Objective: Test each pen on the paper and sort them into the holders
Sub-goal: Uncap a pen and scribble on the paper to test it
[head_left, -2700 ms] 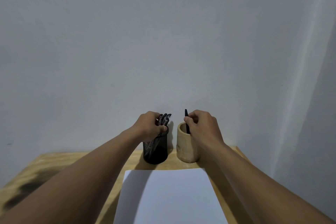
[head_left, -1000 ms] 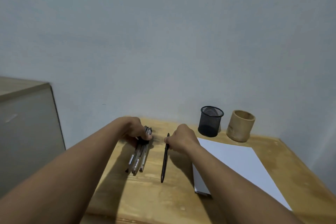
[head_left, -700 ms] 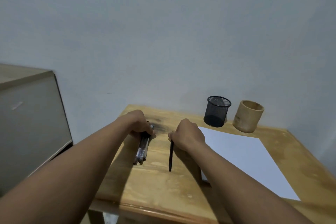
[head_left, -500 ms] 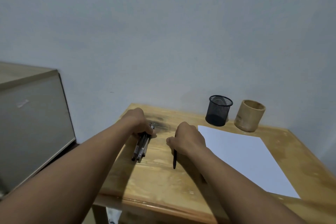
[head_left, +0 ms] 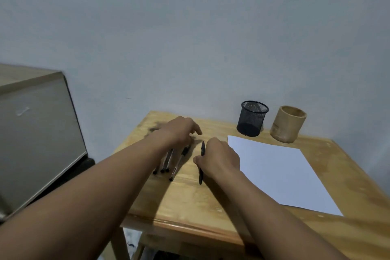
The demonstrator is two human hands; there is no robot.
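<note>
A black pen (head_left: 201, 162) lies on the wooden counter (head_left: 190, 202), the right hand (head_left: 218, 159) curled over its middle with fingers closed around it. Just left, a row of pens (head_left: 168, 162) rests under the left hand (head_left: 179, 132), whose fingers are spread loosely above them. White paper (head_left: 278, 173) lies to the right. Behind it stand a black mesh holder (head_left: 252, 118) and a wooden holder (head_left: 288, 123), both appearing empty.
</note>
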